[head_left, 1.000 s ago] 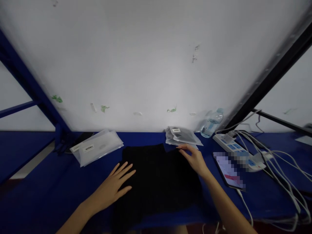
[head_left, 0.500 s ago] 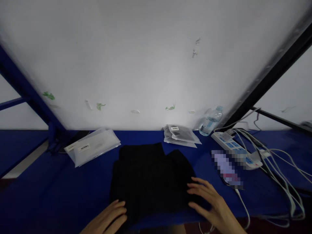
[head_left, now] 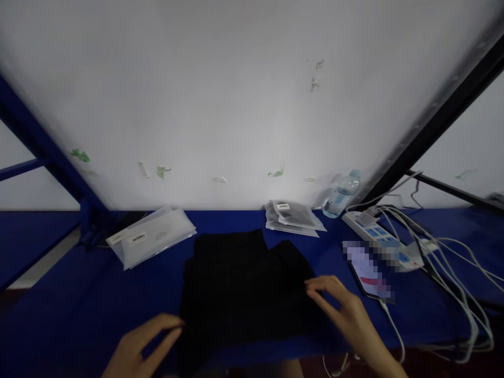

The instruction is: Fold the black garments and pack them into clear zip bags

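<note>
Blue table [head_left: 90,299], holding: pale translucent pouches [head_left: 163,236], overlapping, left of centre; further translucent pouches [head_left: 297,220], right of centre; water bottle [head_left: 342,195], tilted, beside these; white power strip [head_left: 373,232], right, with tangled cables [head_left: 468,304]; phone [head_left: 364,270], screen lit, near the right hand [head_left: 346,310]; black cloth [head_left: 240,294], folded, lower centre, between both hands; left hand [head_left: 137,344], lower left, thumb and forefinger pinching its left edge; right hand, lower right, fingertips together at its right edge, hold there uncertain.

Your left hand [head_left: 142,342] pinches near the table's front edge [head_left: 240,358]; your right hand [head_left: 343,304] pinches slightly farther back.
</note>
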A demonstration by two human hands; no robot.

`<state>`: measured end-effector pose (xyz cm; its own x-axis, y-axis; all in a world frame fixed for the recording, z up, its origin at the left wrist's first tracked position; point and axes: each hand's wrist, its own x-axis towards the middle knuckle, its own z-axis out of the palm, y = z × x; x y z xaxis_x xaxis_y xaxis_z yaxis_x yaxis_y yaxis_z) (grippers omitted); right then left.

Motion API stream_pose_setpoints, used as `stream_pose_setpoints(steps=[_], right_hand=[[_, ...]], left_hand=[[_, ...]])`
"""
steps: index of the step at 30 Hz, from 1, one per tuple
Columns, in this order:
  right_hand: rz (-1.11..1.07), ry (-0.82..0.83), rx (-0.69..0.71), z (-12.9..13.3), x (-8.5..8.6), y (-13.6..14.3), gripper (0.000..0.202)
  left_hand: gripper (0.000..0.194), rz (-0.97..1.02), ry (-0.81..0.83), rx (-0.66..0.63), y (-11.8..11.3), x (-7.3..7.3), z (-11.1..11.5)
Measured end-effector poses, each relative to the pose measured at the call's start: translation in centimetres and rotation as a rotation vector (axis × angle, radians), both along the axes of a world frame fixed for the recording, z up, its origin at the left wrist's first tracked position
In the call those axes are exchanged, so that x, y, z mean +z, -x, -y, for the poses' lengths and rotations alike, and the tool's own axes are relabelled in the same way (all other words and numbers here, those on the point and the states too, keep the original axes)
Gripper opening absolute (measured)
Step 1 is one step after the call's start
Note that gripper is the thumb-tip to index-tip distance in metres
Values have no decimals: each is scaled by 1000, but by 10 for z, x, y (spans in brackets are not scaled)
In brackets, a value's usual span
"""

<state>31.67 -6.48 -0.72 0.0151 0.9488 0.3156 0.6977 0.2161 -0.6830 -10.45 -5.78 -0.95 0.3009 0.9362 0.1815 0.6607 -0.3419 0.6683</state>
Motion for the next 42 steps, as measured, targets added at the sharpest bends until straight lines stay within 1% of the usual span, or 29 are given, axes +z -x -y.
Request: stream_pose_setpoints(steps=[2,4,6,7,9,12,16,18,21,25,27,29,32,35,37,38,40,42], right_hand=[[-17,-28,-60,-28,7,2,27],[-2,-29,-110,-59,7,4,31],[44,21,-124,-86,0,6,34],[60,43,-118,-96,-5,6,35],[74,67,-109,-105,-15,5,35],[58,75,-144,-98,-26,-3,35],[110,127,-224,-74,-30,-16,42],[144,95,-231,-66,-32,-19,45],[131,0,-206,-61,-32,-17,44],[98,-66,-206,-59,-23,-8,39],[34,-42,-246,-60,-18,-7,37],[-40,-5,-296,-64,-14,-9,38],[-40,50,-367,-73,-18,-16,37],[71,152,-367,-79,-23,-21,33],[151,160,-373,-79,-18,-19,31],[191,125,-391,-78,-12,-15,31],[280,4,-433,-76,5,2,31],[376,-144,-427,-74,23,29,30]], left_hand=[[21,27,-65,84,-3,11,-31],[23,-1,-86,133,-7,15,-67],[23,-18,-111,140,-12,11,-99],[22,-50,-104,135,-14,7,-111],[23,-92,-86,124,-16,-4,-124],[25,-111,-62,111,-15,-15,-125],[30,-143,-7,116,-9,-16,-118],[28,-143,6,108,-8,-16,-117],[24,-133,19,92,-9,-16,-118],[25,-130,56,68,-9,-15,-117],[23,-139,70,46,-11,-10,-115],[24,-104,95,23,-17,-3,-111],[26,14,152,36,-27,4,-106],[29,55,217,103,-32,2,-104],[34,50,256,103,-30,-3,-105],[36,46,264,89,-28,-6,-106],[39,31,256,58,-24,-11,-107],[37,12,242,47,-22,-14,-109]])
